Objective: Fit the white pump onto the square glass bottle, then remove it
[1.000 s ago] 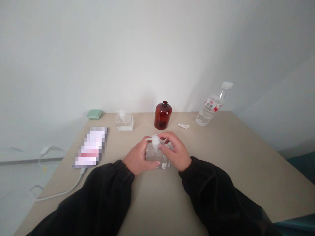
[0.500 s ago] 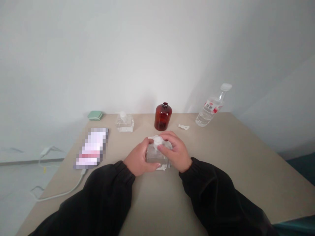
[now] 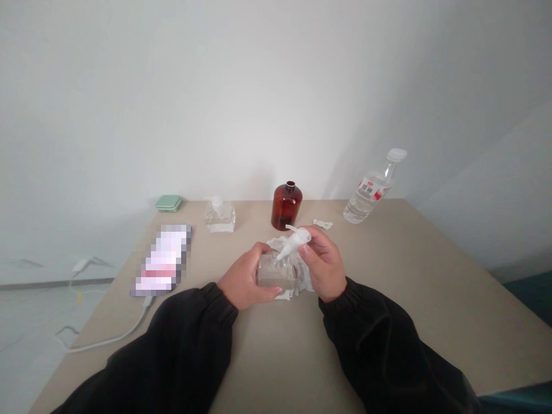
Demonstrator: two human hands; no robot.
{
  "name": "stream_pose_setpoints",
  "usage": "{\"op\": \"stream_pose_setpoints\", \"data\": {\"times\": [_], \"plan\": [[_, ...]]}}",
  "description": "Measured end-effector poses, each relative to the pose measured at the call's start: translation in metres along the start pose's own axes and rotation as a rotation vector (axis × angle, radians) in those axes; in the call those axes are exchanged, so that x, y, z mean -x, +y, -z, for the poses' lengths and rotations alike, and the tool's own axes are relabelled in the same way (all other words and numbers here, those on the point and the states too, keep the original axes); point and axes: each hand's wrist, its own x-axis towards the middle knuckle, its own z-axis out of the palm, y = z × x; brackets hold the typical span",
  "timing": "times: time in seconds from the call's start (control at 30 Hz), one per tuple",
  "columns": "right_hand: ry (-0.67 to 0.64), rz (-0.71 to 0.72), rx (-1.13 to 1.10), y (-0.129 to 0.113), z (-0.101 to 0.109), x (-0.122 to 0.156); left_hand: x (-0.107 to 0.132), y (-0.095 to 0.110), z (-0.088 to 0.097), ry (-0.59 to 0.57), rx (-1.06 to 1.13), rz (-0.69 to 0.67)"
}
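My left hand (image 3: 249, 280) is closed around the side of a clear square bottle (image 3: 275, 275), which stands on the table in front of me. Between the fingers of my right hand (image 3: 323, 261) is a white pump head (image 3: 294, 242), tilted, its tapered lower part slanting down to the left at the bottle's neck. Whether the pump's lower end is still inside the neck, I cannot tell. Crumpled white tissue (image 3: 304, 275) lies under and behind the bottle. Just beyond stands a brown bottle (image 3: 286, 206) with no cap on it.
Another clear pump bottle (image 3: 220, 217) stands at the back left, near a green case (image 3: 168, 202). A phone (image 3: 163, 259) with a white cable (image 3: 107, 341) lies left. At the right are a tissue scrap (image 3: 323, 224) and a water bottle (image 3: 366, 195). A wall closes off the back.
My right hand has lifted and tilted the pump head off the bottle's top, moving slightly right. My left hand keeps its hold on the bottle. More of the tissue now shows.
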Motion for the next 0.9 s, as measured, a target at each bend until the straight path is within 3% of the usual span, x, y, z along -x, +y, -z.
{"op": "stream_pose_setpoints", "data": {"times": [0.4, 0.63, 0.77, 0.9], "plan": [[0.065, -0.006, -0.117, 0.002, -0.003, 0.003, 0.001, 0.001, 0.0, -0.003, 0.012, 0.011], [0.241, -0.048, -0.254, 0.0, -0.002, -0.006, 0.001, -0.003, 0.001, 0.017, -0.008, 0.0], [0.33, -0.012, -0.248, -0.005, 0.011, -0.016, 0.002, -0.004, 0.002, 0.011, 0.019, 0.004], [0.363, 0.011, -0.113, -0.002, 0.038, -0.024, 0.002, -0.005, 0.001, 0.005, 0.038, 0.035]]}}
